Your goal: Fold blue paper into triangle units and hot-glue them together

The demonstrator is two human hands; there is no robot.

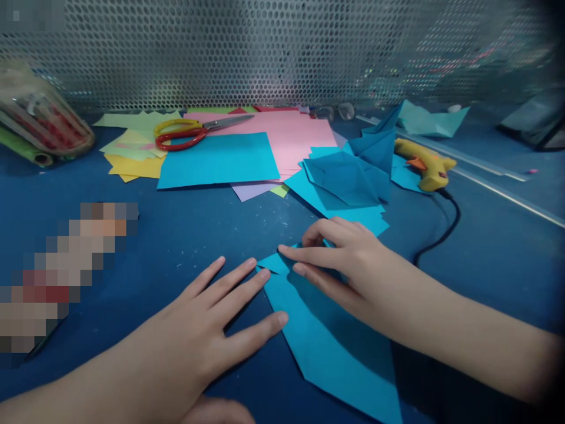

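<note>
A sheet of blue paper lies on the table in front of me, with a small folded flap at its far end. My right hand is on that far end, its index fingertip and thumb pressed close together at the flap and the other fingers curled. My left hand rests with fingers spread at the paper's left edge; some fingertips touch the folded corner. Part of the paper is hidden under my right hand.
Behind the sheet are folded blue paper shapes, scissors on coloured paper, and a yellow glue gun with a black cord. A clear jar stands at the back left. A perforated metal panel closes the far side.
</note>
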